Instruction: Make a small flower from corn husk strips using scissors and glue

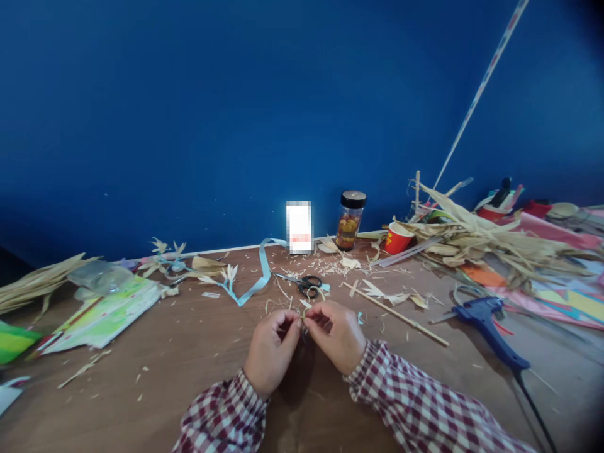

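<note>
My left hand [272, 349] and my right hand [336, 333] meet over the middle of the brown table [189, 390], both in pinches. Between their fingertips is a small pale strip of dried husk [303, 314]. Both fingers sets are curled closed around it. Black-handled scissors [304, 283] lie just beyond my hands. A light blue ribbon [257, 280] curls across the table behind them. Checked red and white sleeves cover both wrists.
A blue glue gun [488, 321] lies to the right, beside a long wooden stick [401, 314]. A heap of dried husks [476, 242], a red cup [397, 239] and a jar [350, 220] stand at the back right. Printed packets [101, 314] lie at the left.
</note>
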### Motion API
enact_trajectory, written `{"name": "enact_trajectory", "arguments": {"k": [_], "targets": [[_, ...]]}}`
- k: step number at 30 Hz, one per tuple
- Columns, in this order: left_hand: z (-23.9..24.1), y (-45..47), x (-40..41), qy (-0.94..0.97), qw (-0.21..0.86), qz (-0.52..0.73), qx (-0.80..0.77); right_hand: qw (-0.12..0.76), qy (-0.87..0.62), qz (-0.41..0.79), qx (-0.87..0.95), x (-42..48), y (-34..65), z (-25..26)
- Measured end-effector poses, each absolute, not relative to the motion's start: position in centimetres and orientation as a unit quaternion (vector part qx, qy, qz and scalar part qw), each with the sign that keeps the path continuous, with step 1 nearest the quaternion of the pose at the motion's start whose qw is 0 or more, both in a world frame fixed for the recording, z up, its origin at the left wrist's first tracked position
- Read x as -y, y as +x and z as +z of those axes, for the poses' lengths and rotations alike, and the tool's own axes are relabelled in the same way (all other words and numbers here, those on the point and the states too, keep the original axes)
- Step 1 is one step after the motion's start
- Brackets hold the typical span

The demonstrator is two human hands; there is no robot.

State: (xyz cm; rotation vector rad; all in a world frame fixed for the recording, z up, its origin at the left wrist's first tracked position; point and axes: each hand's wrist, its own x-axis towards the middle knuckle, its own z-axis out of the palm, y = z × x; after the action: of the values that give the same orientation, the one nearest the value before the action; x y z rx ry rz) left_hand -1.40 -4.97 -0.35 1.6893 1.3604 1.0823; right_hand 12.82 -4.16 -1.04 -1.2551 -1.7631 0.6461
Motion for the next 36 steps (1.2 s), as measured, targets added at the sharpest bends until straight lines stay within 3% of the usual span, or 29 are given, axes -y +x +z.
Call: {"name": "enact_trajectory", "arguments": {"k": [15, 23, 27, 32, 36], "targets": [[-0.27, -1.49, 5.05, 0.649, 0.375, 0.401, -0.526, 0.423, -0.469, 0.282, 0.722, 4.03, 12.9, -0.6], [0.11, -1.36, 5.29, 0.685, 0.273, 0.4, -0.545, 0.356, -0.443, 0.54, 0.621, 3.63, 13.23, -0.1], [0.23, -1.32, 5.41, 0.68, 0.247, 0.422, -0.546, 0.376, -0.435, 0.559, 0.597, 3.51, 13.15, -0.16], [0.07, -1.47, 5.55, 0.722, 0.136, 0.406, -0.544, 0.389, -0.437, 0.557, 0.589, 3.5, 12.99, -0.33], [-0.1, -1.39, 5.6, 0.748, 0.123, 0.396, -0.519, 0.408, -0.442, 0.541, 0.587, 3.46, 13.02, -0.69]]}}
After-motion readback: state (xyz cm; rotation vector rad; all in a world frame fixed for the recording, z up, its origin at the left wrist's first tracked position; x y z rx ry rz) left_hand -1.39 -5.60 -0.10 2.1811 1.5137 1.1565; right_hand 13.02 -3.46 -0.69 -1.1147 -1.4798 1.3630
